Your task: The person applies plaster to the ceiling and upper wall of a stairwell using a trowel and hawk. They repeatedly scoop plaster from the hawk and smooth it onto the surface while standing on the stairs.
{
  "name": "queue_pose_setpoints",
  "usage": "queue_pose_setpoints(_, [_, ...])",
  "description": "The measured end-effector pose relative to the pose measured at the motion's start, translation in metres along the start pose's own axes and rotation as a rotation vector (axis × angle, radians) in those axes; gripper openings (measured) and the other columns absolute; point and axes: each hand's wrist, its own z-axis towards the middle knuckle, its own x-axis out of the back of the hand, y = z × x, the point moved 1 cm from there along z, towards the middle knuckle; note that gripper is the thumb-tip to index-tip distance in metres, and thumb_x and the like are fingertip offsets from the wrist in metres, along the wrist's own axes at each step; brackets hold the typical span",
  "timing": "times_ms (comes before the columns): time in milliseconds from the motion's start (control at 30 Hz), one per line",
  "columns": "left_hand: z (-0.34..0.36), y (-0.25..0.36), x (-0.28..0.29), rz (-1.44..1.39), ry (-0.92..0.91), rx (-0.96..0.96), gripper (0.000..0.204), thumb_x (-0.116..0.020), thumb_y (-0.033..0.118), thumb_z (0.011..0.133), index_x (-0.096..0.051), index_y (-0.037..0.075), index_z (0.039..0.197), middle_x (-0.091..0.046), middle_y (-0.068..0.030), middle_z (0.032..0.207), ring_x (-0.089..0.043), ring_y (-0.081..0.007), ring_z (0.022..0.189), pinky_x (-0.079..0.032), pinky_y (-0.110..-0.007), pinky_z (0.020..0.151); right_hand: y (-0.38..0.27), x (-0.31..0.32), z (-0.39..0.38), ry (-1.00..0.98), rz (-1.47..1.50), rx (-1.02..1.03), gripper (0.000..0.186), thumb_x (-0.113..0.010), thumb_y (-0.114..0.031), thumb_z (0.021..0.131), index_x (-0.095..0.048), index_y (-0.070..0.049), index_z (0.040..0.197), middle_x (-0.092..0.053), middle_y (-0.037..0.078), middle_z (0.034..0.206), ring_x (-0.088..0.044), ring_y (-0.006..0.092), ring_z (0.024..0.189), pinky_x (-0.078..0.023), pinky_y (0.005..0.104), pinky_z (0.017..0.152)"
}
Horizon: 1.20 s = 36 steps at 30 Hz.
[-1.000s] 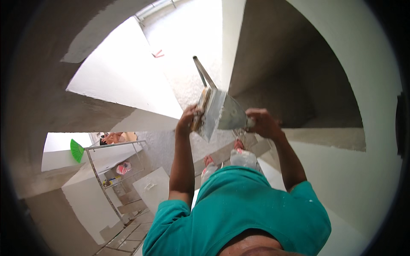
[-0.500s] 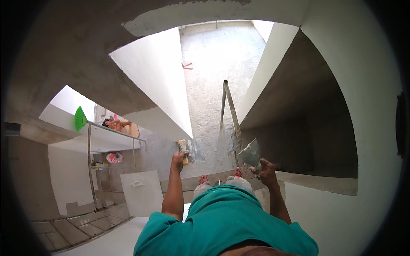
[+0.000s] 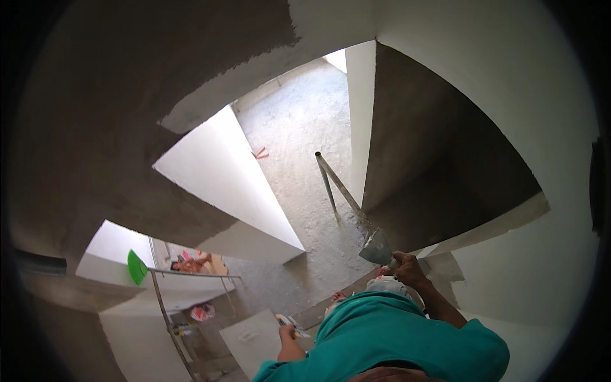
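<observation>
My right hand is closed round the handle of a putty knife. Its broad trapezoid blade is smeared with pale filler and points up and to the left. Lower down, my left hand grips a wide filling knife with a yellowish handle; its thin blade shows only in part. Behind the left hand is a pale square board with a dab of filler on it. The left hand appears beside the board's edge; I cannot tell whether they touch.
A metal scaffold frame stands at left, with a green broom head at its top. Metal tubes rise ahead over the rough floor. Half-coated walls and a dark recess surround me. A small figure shows beyond the scaffold.
The view has swung, shifting the room's layout. My left hand has drawn back with the filling knife, from over the floor toward the board. The right hand keeps the putty knife raised.
</observation>
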Motion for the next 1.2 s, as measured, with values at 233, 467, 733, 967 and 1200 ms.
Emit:
queue_pose_setpoints(233, [-0.014, -0.021, 0.031, -0.245, 0.027, -0.049, 0.036, -0.058, 0.01, 0.081, -0.056, -0.014, 0.108, -0.064, -0.0264, 0.099, -0.067, -0.0375, 0.08, -0.056, -0.048, 0.067, -0.029, -0.027, -0.029, -0.024, 0.12, -0.147, 0.038, -0.081, -0.031, 0.071, -0.062, -0.001, 0.082, -0.061, 0.009, 0.058, -0.059, 0.0122, 0.051, -0.046, 0.0322, 0.05])
queue_pose_setpoints(467, [0.005, 0.008, 0.053, -0.036, -0.055, -0.335, 0.03, -0.069, 0.011, 0.075, -0.063, -0.014, 0.091, -0.066, -0.0201, 0.083, -0.067, -0.0308, 0.074, -0.055, -0.044, 0.067, -0.023, -0.049, -0.054, -0.015, 0.13, -0.239, 0.039, -0.08, -0.032, 0.072, -0.065, -0.001, 0.091, -0.064, 0.011, 0.064, -0.06, 0.0146, 0.054, -0.048, 0.034, 0.053])
queue_pose_setpoints(733, [-0.016, -0.01, 0.055, -0.045, 0.029, -0.363, 0.026, -0.072, 0.01, 0.071, -0.057, -0.007, 0.085, -0.059, -0.0155, 0.081, -0.062, -0.0264, 0.074, -0.048, -0.039, 0.068, -0.023, -0.03, -0.045, -0.002, -0.008, -0.087, 0.045, -0.08, -0.027, 0.071, -0.064, 0.003, 0.101, -0.067, 0.018, 0.079, -0.065, 0.0215, 0.071, -0.05, 0.0365, 0.066])
queue_pose_setpoints(967, [-0.239, -0.03, 0.045, -0.222, -0.046, -1.065, 0.041, -0.075, 0.015, 0.066, -0.041, 0.003, 0.087, -0.038, -0.0079, 0.09, -0.048, -0.0175, 0.09, -0.033, -0.027, 0.085, 0.022, -0.003, -0.017, -0.024, 0.138, -0.107, 0.067, -0.085, -0.025, 0.067, -0.057, 0.008, 0.118, -0.067, 0.023, 0.093, -0.068, 0.0229, 0.087, -0.052, 0.0342, 0.076])
queue_pose_setpoints(1200, [-0.066, 0.014, -0.006, -0.011, 0.188, -0.075, 0.026, -0.065, 0.007, 0.075, -0.061, -0.013, 0.091, -0.067, -0.0259, 0.086, -0.068, -0.0374, 0.077, -0.053, -0.049, 0.063, 0.007, 0.047, 0.002, -0.043, 0.159, -0.196, 0.071, -0.089, -0.031, 0.061, -0.058, 0.01, 0.112, -0.068, 0.024, 0.088, -0.069, 0.0258, 0.084, -0.053, 0.0356, 0.074])
